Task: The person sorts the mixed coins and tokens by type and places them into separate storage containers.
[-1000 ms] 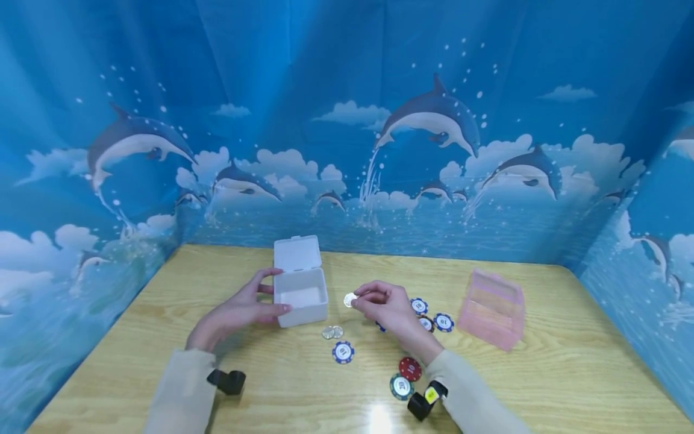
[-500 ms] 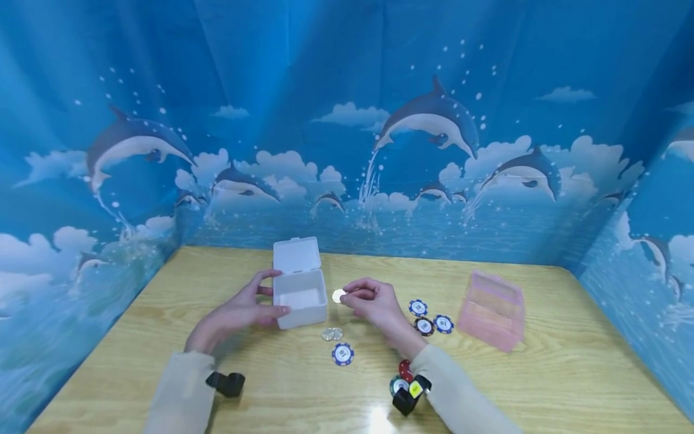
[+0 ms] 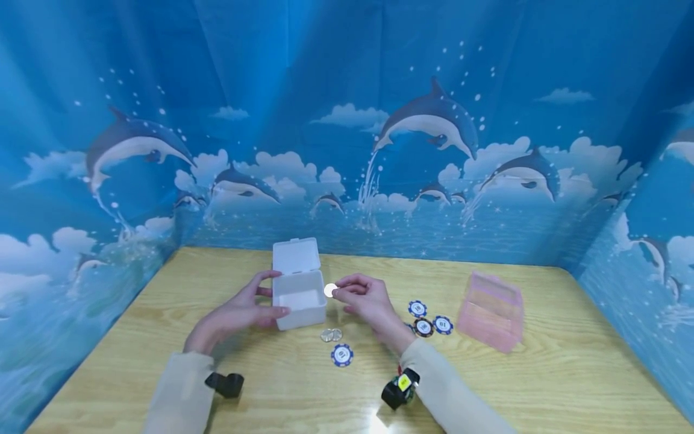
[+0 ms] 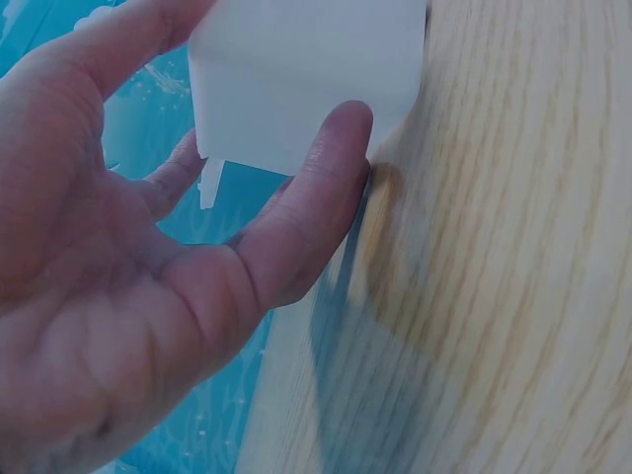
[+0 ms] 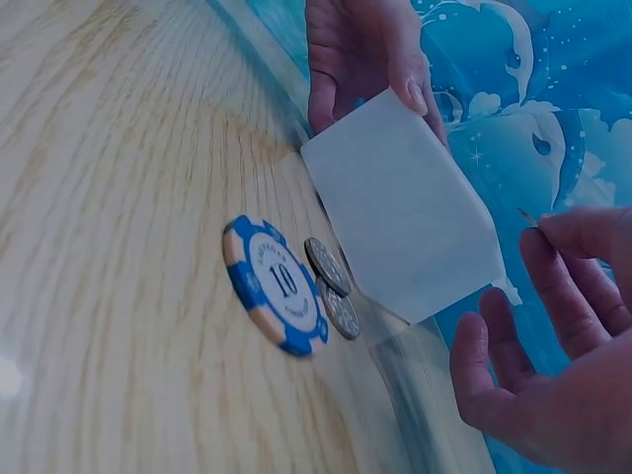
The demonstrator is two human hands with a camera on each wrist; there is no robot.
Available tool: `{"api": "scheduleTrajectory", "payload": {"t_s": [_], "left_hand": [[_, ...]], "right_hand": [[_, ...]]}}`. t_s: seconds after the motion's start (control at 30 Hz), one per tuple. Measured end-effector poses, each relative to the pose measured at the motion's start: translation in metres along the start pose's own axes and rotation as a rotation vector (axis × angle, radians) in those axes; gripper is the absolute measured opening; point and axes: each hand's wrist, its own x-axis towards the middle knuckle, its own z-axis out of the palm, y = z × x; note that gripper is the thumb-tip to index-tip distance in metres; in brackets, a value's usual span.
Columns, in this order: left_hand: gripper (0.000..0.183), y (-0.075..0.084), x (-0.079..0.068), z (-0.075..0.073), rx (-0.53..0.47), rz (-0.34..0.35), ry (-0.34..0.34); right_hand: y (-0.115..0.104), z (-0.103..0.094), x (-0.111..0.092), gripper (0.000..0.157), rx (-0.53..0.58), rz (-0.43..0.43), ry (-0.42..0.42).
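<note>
A white plastic box [image 3: 302, 317] with its lid [image 3: 296, 255] raised stands on the table. My left hand [image 3: 238, 312] grips its left side, thumb at the near wall and fingers towards the back. In the left wrist view, the thumb [image 4: 331, 163] lies against the white wall. Between thumb and forefinger, my right hand [image 3: 371, 303] pinches a coin [image 3: 330, 290] just right of the box's rim. The coin appears edge-on in the right wrist view. Two silver coins [image 5: 328, 267], overlapping, lie in front of the box, beside a blue-and-white chip [image 5: 281, 284] marked 10.
A pink translucent box [image 3: 490, 313] sits on the right of the wooden table [image 3: 569, 374]. Blue chips [image 3: 443, 325] and a black chip [image 3: 423, 327] lie left of it. More chips are partly hidden under the right wrist. A dolphin-print curtain [image 3: 336, 150] surrounds the table.
My right hand has moved left with the coin, from over the table to right beside the box's rim. The left hand and the box have stayed in place.
</note>
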Motion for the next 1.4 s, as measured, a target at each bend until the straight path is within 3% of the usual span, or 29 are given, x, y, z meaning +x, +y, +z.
{"api": "scheduleTrajectory", "payload": {"t_s": [0.7,1.4], "left_hand": [[0.098,0.0,0.001,0.001,-0.014,0.005,-0.014],[0.096,-0.001,0.001,0.0,-0.021,0.01,-0.012]], "right_hand": [[-0.003,0.016,0.006,0.028,0.045,0.018,-0.067],[-0.001,0.014,0.005,0.028,0.059,-0.007,-0.106]]}}
